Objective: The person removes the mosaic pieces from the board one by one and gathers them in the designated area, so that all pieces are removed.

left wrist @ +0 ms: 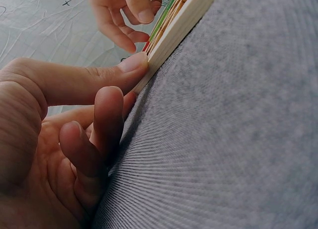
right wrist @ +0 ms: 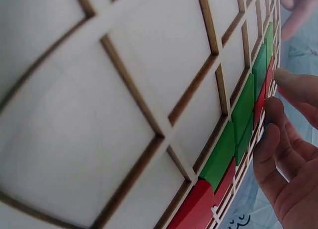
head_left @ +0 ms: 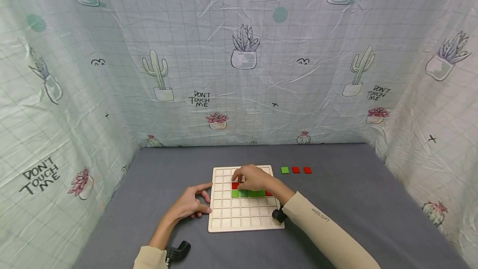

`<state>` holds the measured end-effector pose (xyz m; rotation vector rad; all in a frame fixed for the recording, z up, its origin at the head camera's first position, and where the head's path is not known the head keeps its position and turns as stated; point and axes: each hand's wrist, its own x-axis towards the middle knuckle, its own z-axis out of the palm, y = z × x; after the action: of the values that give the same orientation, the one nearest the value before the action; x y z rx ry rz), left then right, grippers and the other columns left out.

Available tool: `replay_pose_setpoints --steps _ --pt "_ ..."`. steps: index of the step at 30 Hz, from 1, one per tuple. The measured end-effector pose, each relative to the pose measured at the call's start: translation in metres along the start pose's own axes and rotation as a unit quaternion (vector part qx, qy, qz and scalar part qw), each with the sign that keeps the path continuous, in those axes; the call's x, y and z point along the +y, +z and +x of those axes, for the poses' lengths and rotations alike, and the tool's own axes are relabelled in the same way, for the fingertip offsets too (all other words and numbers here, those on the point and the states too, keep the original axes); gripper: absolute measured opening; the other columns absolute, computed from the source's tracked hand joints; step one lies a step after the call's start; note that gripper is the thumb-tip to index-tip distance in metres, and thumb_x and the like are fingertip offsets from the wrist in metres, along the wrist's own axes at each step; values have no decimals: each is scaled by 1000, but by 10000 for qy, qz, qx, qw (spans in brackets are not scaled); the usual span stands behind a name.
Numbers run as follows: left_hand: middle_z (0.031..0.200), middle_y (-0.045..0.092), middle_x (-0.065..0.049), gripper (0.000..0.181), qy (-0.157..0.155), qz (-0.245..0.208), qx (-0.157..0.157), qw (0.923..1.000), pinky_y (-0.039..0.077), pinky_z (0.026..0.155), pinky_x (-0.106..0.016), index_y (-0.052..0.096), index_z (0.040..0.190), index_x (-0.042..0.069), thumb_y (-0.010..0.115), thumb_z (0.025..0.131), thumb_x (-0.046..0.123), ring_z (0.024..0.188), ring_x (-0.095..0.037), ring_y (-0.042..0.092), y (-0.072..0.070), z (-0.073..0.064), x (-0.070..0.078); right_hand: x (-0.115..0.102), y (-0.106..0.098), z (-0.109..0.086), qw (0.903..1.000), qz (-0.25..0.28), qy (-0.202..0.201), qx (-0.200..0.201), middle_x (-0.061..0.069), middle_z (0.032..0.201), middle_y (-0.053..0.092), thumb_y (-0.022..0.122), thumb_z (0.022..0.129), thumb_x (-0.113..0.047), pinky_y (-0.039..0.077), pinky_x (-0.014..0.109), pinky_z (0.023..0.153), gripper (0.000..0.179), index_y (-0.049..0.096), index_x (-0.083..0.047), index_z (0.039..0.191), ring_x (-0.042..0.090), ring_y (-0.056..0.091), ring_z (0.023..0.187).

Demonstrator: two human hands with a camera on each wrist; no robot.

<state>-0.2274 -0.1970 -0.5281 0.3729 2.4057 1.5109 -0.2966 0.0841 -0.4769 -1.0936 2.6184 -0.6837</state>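
Note:
A pale wooden grid board [head_left: 220,215] lies on the table. My left hand [head_left: 189,203] is at its left side, thumb [left wrist: 134,62] and forefinger touching the edge, other fingers loosely bent. Over the board's upper middle, my right hand [head_left: 252,177] reaches down with thumb and forefinger apart beside a red tile [head_left: 235,186] set in the grid. Just below runs a row of green tiles [head_left: 256,194] with a red tile [head_left: 269,193] at its right end. In the right wrist view, more red and green tiles [right wrist: 243,145] sit behind that row, mostly hidden by my hand from above.
Right of the board's upper corner, a loose green tile [head_left: 285,170] and two red tiles [head_left: 296,169] lie in a line. The table wears a grey cloth [head_left: 168,165]. A cactus-print curtain [head_left: 276,82] hangs around its back and sides.

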Motion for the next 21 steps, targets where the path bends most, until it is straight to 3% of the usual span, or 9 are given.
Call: replay_pose_setpoints --steps 21 --pt "95 65 -7 90 42 34 -16 10000 41 40 -26 49 153 5 89 73 8 49 -14 59 -1 1 -2 -3 7 8 9995 -272 152 69 0 99 74 77 92 -14 51 28 75 20 79 -18 112 10 63 85"
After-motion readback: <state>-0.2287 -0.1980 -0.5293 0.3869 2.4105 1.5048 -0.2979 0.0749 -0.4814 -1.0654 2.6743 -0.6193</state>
